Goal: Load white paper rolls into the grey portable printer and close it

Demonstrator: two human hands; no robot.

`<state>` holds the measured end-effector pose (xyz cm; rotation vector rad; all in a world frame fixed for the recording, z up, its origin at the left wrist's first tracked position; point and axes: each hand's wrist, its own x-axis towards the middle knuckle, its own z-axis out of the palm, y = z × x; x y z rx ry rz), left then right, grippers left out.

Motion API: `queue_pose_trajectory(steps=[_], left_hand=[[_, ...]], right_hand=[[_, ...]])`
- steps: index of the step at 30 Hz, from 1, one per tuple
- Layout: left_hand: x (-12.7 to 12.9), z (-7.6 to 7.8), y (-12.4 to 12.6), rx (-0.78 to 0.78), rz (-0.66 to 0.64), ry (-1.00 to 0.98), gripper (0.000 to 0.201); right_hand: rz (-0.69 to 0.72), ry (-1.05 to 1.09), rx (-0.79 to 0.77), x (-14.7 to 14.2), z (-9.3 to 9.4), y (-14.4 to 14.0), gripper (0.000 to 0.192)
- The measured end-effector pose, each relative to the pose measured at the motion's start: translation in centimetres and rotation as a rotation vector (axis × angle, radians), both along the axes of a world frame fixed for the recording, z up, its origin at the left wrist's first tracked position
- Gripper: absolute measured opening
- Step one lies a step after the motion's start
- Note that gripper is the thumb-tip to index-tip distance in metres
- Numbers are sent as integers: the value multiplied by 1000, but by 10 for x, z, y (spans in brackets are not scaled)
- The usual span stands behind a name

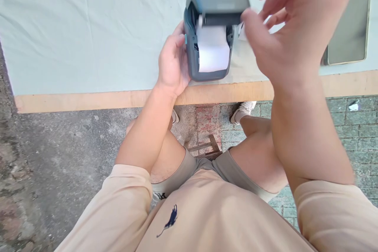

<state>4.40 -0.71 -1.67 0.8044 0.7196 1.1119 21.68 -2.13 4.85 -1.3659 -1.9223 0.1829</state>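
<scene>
Two bare hands are at work over a grey label printer [206, 53] that sits near the front edge of the worktop [88, 98], which is covered by a pale cloth [88, 27] down to a bare wooden strip along that edge. The printer's lid [217, 2] is raised and tilted back, exposing a white paper roll [213, 49] seated in the open compartment, with paper running up toward the underside of the lid. The left hand [173, 63] is pressed against the printer's left side wall, fingers curled round the casing and the thumb lying along its upper edge; it grips the body of the unit. The right hand [291, 23] is raised above and to the right of the printer, close to the camera and somewhat blurred; the fingers are spread and loosely bent, the thumb tip is just beside the right corner of the lid, and the hand holds nothing. Whether the thumb actually touches the lid cannot be told. A flat dark tablet [350, 21] with a light rim lies on the cloth, well to the right of the printer and partly hidden behind the right hand. Below the worktop edge the person's knees, grey shorts and beige shirt are visible, with white shoes on a floor of concrete and paving blocks.
</scene>
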Motion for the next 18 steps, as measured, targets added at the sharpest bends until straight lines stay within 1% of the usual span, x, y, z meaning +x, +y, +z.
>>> queue_pose_trajectory(steps=[1, 2, 3, 5, 6, 8, 10, 12, 15, 18], left_hand=[[1, 2, -1, -10, 2, 11, 23], [2, 4, -3, -16, -5, 22, 23], [2, 5, -4, -13, -18, 31, 20], [4, 8, -7, 18, -26, 34, 16], [5, 9, -9, 32, -21, 29, 16], [5, 11, -10, 37, -13, 36, 16], [5, 12, -11, 21, 6, 46, 17], [5, 13, -11, 8, 13, 52, 17], [5, 13, -11, -7, 3, 32, 14], [5, 10, -8, -39, 6, -17, 12]], right_hand=[[-36, 64, 56, -2, -1, 0, 10], [-31, 102, 72, -4, -1, -1, 11], [10, 99, 42, -5, -2, -1, 13], [121, -36, -91, -7, -1, -1, 15], [138, -138, -148, -8, 0, 0, 18], [109, -335, -253, -10, 1, 1, 26], [65, -451, -308, -12, 0, 4, 35], [43, -502, -302, -16, -1, 6, 36], [26, -518, -261, -23, 0, 8, 38], [0, -429, -247, -23, 10, 5, 47]])
